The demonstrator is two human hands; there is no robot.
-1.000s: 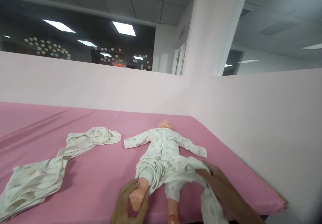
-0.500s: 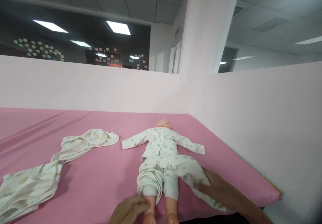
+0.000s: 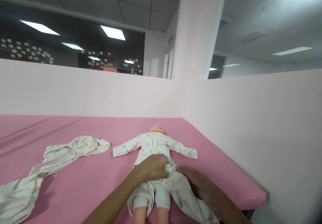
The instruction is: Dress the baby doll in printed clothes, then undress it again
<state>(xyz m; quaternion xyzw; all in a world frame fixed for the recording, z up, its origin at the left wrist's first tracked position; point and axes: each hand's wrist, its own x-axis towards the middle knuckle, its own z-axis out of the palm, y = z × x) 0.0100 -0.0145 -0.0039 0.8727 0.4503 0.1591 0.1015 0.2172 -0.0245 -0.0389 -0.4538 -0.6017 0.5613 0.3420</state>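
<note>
A baby doll (image 3: 157,128) lies on its back in a white patterned long-sleeved top (image 3: 148,147), arms spread, lower legs bare. White patterned baby pants (image 3: 179,190) are bunched about its hips and thighs, with one pant leg stretched out to the right beside the doll's leg. Over the doll's middle, my left hand (image 3: 154,167) is closed on the upper part of the pants. My right hand (image 3: 196,182) grips the pants at the right side of the waist; its thumb is partly hidden.
The doll rests on a pink padded surface (image 3: 88,170). Another white patterned garment (image 3: 67,155) lies crumpled at the left. Low white walls (image 3: 100,93) with windows above border the back and right, meeting in a corner behind the doll.
My left hand has moved up from the doll's lower leg to its middle and closed on the pants. My right hand has shifted left and up toward the waist. The view has turned slightly right.
</note>
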